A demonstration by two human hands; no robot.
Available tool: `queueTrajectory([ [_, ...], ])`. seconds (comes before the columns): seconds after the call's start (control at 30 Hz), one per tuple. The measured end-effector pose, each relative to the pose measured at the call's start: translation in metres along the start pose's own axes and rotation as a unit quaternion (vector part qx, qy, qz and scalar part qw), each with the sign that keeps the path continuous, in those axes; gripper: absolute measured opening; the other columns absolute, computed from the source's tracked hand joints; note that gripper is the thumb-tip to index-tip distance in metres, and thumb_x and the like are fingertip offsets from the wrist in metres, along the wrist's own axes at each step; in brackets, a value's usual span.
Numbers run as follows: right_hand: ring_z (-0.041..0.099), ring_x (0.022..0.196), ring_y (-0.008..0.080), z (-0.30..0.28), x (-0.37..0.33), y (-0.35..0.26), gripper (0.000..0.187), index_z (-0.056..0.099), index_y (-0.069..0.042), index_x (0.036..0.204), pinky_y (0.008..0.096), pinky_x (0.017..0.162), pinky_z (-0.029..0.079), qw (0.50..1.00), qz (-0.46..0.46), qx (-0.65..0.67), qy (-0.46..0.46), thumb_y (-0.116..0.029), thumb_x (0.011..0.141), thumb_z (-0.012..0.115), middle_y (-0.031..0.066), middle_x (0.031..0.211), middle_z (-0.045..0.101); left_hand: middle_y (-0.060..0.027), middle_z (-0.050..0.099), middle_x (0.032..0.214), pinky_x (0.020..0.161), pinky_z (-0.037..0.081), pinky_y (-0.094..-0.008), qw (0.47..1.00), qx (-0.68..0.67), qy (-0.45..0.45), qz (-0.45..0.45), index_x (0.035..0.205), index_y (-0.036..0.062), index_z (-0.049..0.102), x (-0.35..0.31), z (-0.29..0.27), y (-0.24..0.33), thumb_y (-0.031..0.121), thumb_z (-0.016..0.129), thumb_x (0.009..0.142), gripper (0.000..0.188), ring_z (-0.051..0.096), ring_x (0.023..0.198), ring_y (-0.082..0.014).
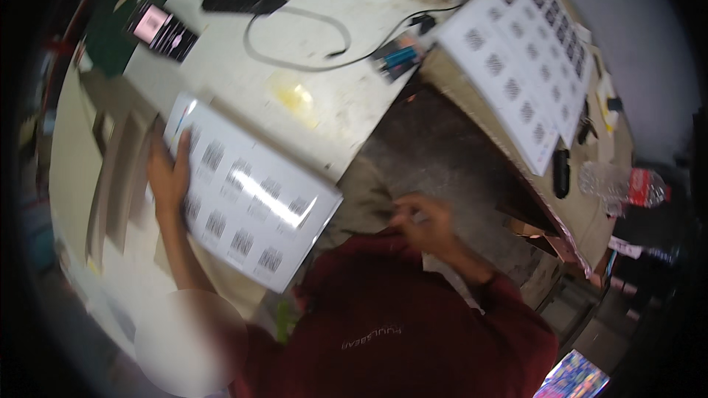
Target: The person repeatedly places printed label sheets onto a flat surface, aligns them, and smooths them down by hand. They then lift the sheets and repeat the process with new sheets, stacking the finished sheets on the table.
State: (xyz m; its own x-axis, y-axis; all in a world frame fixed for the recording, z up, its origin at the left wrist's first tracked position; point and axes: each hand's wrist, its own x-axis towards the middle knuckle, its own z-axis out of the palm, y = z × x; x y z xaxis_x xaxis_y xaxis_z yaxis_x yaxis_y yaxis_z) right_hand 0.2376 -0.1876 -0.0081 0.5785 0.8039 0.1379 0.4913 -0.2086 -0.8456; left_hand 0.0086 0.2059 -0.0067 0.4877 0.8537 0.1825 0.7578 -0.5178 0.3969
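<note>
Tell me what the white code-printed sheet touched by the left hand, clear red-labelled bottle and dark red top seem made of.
White sheet: probably coated paper or plastic film, glossy, given the bright reflected streak.
Clear bottle: likely thin plastic, shiny, since it is see-through with highlights.
Dark red top: matte fabric, perhaps knit, judging by soft folds; blur hides the weave.

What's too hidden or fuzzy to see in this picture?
Head view: the right hand is blurred, so whether it holds anything can't be told.
Head view: what lies under the white printed sheet is hidden by it.
Head view: the phone shows details too small and blurred.
Head view: the lower edge cuts off the colourful thing.
</note>
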Motion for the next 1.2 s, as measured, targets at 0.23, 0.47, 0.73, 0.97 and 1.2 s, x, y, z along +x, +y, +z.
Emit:
queueTrajectory([
  [0.23,0.07,0.07,0.0307,-0.297,0.1,0.109,0.057,0.068,0.007,0.1,0.0394,0.066,0.054,0.794,0.158,-0.454,0.373,-0.047,0.085,0.075,0.0189,0.073,0.068,-0.0262,0.049,0.143,0.112,0.036,-0.0454,0.993,0.043,0.068,0.088,0.142,-0.0036,0.047,-0.028,-0.001,0.03,0.03,0.063,0.097,0.058,0.047,0.133,-0.0403],
  [0.47,0.072,0.08,0.0302,-0.402,0.149,0.209,0.094,0.066,0.016,0.103,0.038,0.069,0.056,0.744,0.461,-0.397,0.276,-0.069,0.067,0.08,0.0217,0.095,0.073,-0.0215,0.052,0.142,0.112,0.036,-0.047,0.991,0.01,0.054,0.119,0.139,-0.001,0.051,-0.044,-0.031,0.065,0.016,0.067,0.092,0.052,0.046,0.133,-0.0389],
  [0.73,0.069,0.077,0.023,-0.474,0.155,0.273,0.051,0.06,-0.001,0.126,0.0408,0.07,0.058,0.855,0.415,0.192,0.243,-0.034,0.09,0.073,0.0113,0.096,0.071,-0.0222,0.054,0.139,0.108,0.039,-0.0483,0.982,-0.064,0.0,0.177,0.138,0.0007,0.052,-0.013,-0.034,0.098,0.013,0.069,0.089,0.053,0.049,0.129,-0.0409],
  [0.97,0.062,0.089,0.0188,-0.561,0.152,0.26,0.047,0.055,0.001,0.134,0.0323,0.08,0.049,0.821,0.083,-0.375,0.423,-0.02,0.093,0.066,0.0115,0.1,0.066,-0.0228,0.054,0.139,0.108,0.041,-0.0461,0.963,-0.139,-0.114,0.203,0.134,0.0012,0.056,0.03,-0.017,0.177,0.013,0.075,0.081,0.058,0.053,0.128,-0.0394],
  [1.2,0.062,0.108,0.0182,-0.554,0.234,0.104,0.043,0.046,0.0,0.137,0.0348,0.089,0.047,0.859,-0.089,0.115,0.492,-0.014,0.099,0.062,0.0124,0.12,0.062,-0.022,0.06,0.131,0.103,0.045,-0.0438,0.907,-0.227,-0.144,0.325,0.13,0.0005,0.059,0.103,0.015,0.249,0.013,0.079,0.079,0.056,0.059,0.12,-0.0379],
])
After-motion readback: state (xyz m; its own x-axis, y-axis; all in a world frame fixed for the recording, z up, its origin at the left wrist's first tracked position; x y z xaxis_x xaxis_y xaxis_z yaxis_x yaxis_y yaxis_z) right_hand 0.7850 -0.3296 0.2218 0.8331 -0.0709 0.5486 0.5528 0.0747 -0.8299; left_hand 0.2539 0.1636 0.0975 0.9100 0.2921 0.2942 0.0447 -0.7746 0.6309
